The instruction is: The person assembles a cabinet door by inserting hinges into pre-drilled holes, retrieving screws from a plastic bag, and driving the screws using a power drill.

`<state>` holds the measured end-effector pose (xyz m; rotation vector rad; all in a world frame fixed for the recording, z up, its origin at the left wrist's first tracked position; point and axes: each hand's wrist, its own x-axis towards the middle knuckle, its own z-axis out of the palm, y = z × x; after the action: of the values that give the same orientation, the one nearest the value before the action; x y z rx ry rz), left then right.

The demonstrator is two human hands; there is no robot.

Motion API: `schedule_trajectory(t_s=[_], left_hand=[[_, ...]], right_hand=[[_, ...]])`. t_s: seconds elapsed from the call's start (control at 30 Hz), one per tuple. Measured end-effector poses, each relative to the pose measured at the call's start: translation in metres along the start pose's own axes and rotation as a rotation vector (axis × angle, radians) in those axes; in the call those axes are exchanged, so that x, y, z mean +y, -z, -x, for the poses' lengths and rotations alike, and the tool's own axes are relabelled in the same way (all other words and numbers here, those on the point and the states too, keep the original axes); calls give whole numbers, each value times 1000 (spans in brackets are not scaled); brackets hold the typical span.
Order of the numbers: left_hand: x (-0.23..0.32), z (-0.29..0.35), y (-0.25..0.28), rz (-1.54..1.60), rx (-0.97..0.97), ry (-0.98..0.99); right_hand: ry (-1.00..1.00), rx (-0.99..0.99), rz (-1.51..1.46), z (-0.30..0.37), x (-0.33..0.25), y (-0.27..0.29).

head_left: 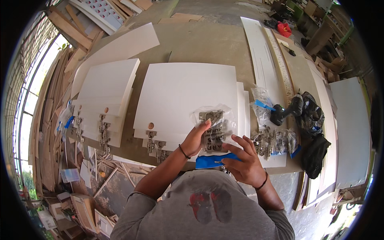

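My left hand pinches a clear plastic bag with its thumb over the front. Inside the bag a metal cabinet hinge shows near the top, and dark print covers the plastic. A blue strip spans the bag's lower end, close to my shirt. My right hand has its fingers spread apart beside the bag, the fingertips near the strip; whether they touch it I cannot tell. Beneath the bag lies a stack of white panels, with hinges along its near edge.
Another white panel stack with hinges stands left. At right lie a black cordless drill, black plastic bags, more hinges and a clear bag. A long white board runs toward the back. Wood scraps litter the floor.
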<state>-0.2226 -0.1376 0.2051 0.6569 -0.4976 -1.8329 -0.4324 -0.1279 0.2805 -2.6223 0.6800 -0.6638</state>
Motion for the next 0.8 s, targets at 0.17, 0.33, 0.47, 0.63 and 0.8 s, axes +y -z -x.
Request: schedule_trajectory(t_s=[0.17,0.33,0.47,0.63,0.8], left_hand=[[0,5,6,-162,198,-158],[0,0,19,-303,159,-173],[5,1,16,-531,100,-190],[12,3,0,-611,190,-138],[18,11,-29,-646,200,-251]], right_hand=[[-219,220,-284,7,9,-16],[-552,251,-928,9,20,-34],[-679,150,-1053,3,23,-38],[-732,122,-1073,4,30,-45],[-765,140,-1215,11,35,-51]])
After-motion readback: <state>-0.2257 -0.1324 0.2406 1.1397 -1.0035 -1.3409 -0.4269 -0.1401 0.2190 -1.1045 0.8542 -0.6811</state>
